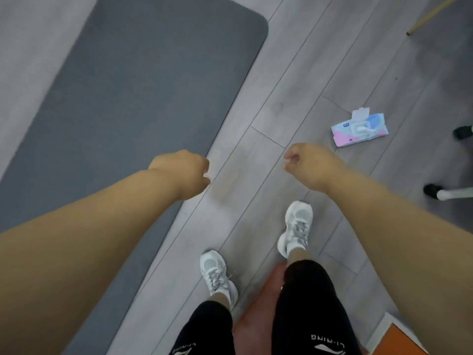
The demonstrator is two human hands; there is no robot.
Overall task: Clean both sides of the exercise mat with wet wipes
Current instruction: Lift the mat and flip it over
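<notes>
Floor: grey wood planks.
Mat: dk grey, flat, L side.
Wipes pack: on floor, R of mat, lid up.
L hand: loosely curled, empty.
R hand: loosely curled, empty.

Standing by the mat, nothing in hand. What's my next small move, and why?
Probably reach the right hand down to the wet wipes pack and pull one out: that hand and the left hand hold nothing, the pack lies on the floor on that side, lid flipped open, and the mat lies flat.
</notes>
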